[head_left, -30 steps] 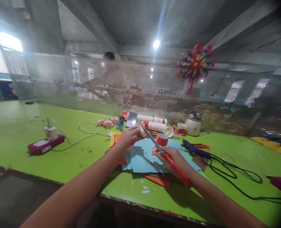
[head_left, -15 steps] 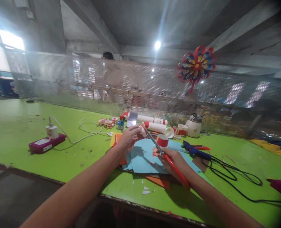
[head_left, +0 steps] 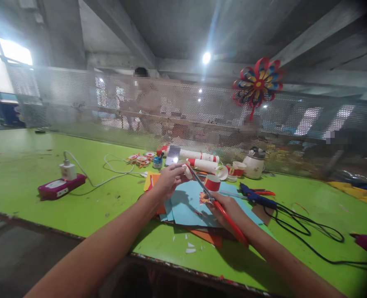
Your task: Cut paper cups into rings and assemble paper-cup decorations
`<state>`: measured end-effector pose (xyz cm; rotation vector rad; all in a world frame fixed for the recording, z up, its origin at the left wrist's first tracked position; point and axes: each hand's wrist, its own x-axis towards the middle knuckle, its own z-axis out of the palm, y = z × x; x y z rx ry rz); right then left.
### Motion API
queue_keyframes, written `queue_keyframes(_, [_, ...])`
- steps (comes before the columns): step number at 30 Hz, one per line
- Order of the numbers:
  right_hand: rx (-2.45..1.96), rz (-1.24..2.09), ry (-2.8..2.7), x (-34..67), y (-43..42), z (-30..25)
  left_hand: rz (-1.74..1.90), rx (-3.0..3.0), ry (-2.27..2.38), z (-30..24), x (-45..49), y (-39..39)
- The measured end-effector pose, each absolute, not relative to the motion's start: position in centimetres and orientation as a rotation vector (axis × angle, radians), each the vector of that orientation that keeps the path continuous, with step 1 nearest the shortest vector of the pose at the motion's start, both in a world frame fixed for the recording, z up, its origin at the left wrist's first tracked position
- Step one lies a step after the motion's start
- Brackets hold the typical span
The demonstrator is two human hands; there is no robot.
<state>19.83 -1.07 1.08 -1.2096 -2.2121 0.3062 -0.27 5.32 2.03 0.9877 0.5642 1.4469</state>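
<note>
My left hand (head_left: 171, 179) pinches a small white paper piece (head_left: 188, 171) with a reddish edge, held above the table. In my right hand (head_left: 225, 207) are long scissors with red handles (head_left: 231, 223); their metal blades reach up to the piece at my left fingertips. Whether the blades are parted is hard to make out. Below both hands lie light blue paper sheets (head_left: 183, 207), with orange and yellow sheets under them. A red and white paper cup section (head_left: 212, 183) stands on the blue paper just beyond the scissors.
A blue glue gun (head_left: 257, 196) with a black cord lies at right. Behind are paper cups (head_left: 239, 167), a kettle (head_left: 254, 163), a phone (head_left: 172, 156) and white rolls (head_left: 202, 165). A purple power strip (head_left: 62, 187) sits left. A perforated screen (head_left: 109, 111) borders the table.
Almost nothing differs. The scissors and both hands keep nearly the same place, and the view has shifted very slightly.
</note>
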Motion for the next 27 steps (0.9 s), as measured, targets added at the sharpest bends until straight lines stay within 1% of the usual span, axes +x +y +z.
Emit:
queue_keyframes(4, [-1.197,0.352,-2.206,19.79,-1.14,1.21,1.435,0.990,0.571,2.01,-0.31,5.41])
queue_keyframes(27, [-1.195,0.328,-2.187,19.64,-1.30,0.48,1.495,0.946,0.561,1.84,0.02,5.48])
